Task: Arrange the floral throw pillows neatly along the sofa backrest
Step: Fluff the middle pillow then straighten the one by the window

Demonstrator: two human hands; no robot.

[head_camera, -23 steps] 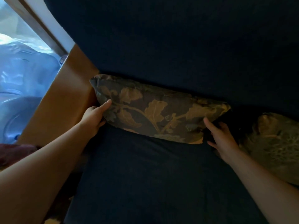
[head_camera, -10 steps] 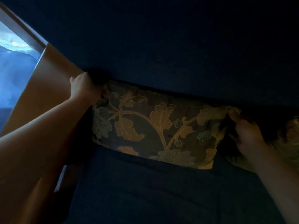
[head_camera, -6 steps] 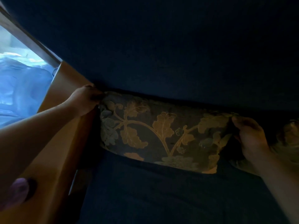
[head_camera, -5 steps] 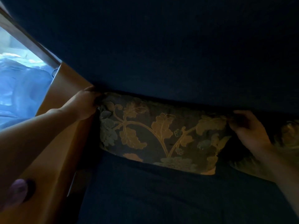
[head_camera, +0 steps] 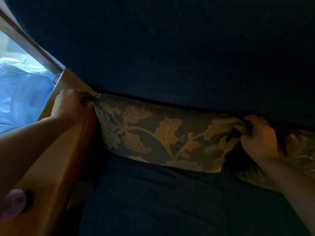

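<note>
While the floral pillow (head_camera: 163,138) is propped on the seat against the sofa backrest (head_camera: 170,48), its top corners are pinched by the left hand (head_camera: 71,104) and right hand (head_camera: 257,135), fingers clenched on fabric; if tugged unevenly, it could get skewed or shoved onto the second pillow (head_camera: 300,150) beside it

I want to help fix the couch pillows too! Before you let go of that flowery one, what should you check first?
1. Left hand pinching the top left corner of the dark pillow with gold leaf pattern: ok.
2. Right hand gripping its top right corner: ok.
3. Pillow leaning on the dark blue sofa backrest: ok.
4. Top edge level: not ok, it slopes down to the right.
5. Left end snug against the tan wooden armrest: ok.
6. Gap to the second floral pillow on the right: cannot tell, too dark and the hand hides it.
</note>
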